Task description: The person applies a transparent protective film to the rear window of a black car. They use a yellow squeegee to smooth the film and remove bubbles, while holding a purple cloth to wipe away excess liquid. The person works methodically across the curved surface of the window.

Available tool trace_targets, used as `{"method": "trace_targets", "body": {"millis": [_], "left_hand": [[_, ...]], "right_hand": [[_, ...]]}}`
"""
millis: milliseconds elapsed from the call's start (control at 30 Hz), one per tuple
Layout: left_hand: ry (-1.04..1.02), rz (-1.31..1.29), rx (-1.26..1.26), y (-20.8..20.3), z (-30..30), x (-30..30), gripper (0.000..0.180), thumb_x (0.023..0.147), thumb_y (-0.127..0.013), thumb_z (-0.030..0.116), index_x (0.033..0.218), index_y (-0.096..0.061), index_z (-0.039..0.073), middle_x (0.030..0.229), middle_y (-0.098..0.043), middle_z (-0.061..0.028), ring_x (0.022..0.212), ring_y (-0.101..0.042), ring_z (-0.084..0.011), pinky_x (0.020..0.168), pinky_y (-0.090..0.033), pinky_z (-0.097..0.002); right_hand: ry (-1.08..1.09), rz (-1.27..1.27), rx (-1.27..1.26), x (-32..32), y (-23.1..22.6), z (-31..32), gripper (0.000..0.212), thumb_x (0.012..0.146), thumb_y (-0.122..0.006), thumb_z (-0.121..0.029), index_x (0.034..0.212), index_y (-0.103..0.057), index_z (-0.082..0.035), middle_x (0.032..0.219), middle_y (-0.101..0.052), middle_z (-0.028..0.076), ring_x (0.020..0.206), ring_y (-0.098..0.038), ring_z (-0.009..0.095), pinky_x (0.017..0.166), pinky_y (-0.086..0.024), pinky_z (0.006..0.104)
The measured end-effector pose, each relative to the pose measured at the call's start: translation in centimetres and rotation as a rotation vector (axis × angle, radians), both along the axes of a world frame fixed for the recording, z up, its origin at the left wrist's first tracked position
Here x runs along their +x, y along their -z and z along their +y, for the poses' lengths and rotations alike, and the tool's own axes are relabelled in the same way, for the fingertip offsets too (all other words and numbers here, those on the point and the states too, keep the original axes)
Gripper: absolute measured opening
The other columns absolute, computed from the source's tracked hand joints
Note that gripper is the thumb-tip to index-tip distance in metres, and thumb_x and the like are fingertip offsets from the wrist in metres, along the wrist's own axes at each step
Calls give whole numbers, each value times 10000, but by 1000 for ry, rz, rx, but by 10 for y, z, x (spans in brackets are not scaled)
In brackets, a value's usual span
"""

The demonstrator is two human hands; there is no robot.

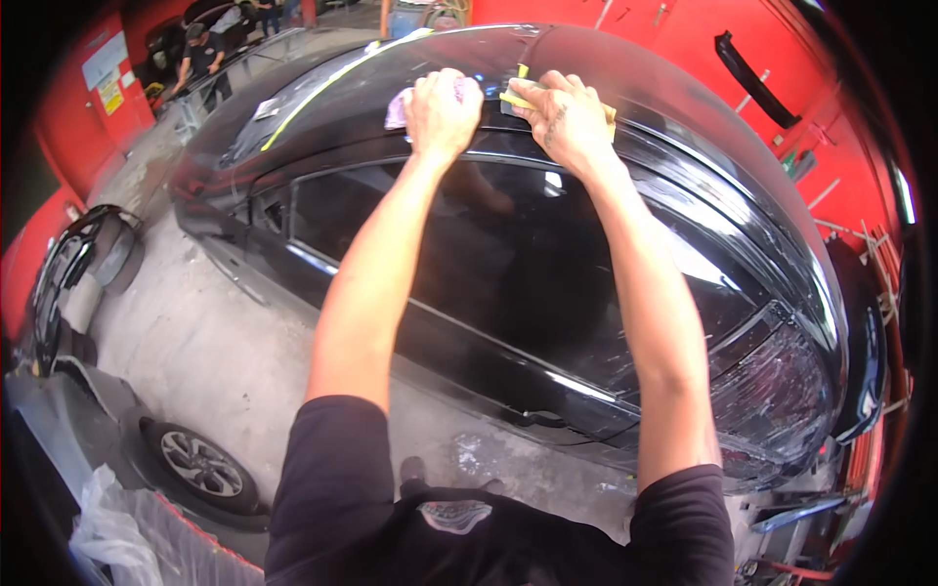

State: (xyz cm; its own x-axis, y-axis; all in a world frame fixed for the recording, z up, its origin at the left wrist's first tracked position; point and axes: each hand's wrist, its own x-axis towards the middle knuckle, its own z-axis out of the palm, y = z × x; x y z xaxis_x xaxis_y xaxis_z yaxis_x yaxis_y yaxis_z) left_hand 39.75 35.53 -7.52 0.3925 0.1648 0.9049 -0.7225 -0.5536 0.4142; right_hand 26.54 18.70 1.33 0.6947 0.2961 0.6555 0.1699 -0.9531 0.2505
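Observation:
Both my arms reach over the side of a black car [528,264] to its roof. On the roof edge, my left hand [445,115] is closed on a crumpled pink-purple cloth [396,109], which sticks out on its left side. A little to the right, my right hand [567,117] grips a flat yellowish pad [515,100] pressed against the roof above the side window. Its far edge shows past my fingers; my palm hides the rest, so its exact kind is unclear. Yellow masking tape [337,78] runs along the windshield edge.
A grey car part with a wheel [203,464] stands at the lower left, beside plastic sheeting [112,537]. Another person [200,63] works at the far left. Red walls [664,39] rise behind the car, with a black trim piece [757,80] hanging there.

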Motion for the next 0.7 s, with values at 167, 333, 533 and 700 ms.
{"method": "trace_targets", "body": {"millis": [167,333,533,700], "left_hand": [[-35,0,75,10,22,7,262,909,-677,331,967,-697,76,987,-696,-145,1003,-636,-359,903,-456,-524],[15,69,-18,9,20,0,298,906,-711,281,1086,-717,42,1061,-742,-139,1049,-666,-343,951,-457,-482],[118,32,-141,9,7,1,324,909,-703,262,1120,-685,17,1056,-737,-179,1009,-666,-361,935,-462,-509],[36,33,-40,12,26,6,313,894,-708,286,1072,-691,29,993,-720,-165,1004,-654,-370,936,-462,-513]], "right_hand": [[40,61,36,-62,-24,-56,401,985,-686,-202,1384,-729,-209,1118,-692,138,1089,-667,349,970,-530,464],[159,-114,111,-95,-18,-101,425,967,-703,-113,1390,-725,-146,1192,-715,112,1155,-667,326,1031,-509,451],[-87,-44,-26,19,16,35,365,909,-767,-185,1274,-768,-188,1161,-685,116,1097,-648,341,956,-516,475],[32,48,204,-72,-21,-64,406,984,-704,-157,1390,-725,-146,1261,-699,182,1193,-651,357,1071,-481,443]]}}
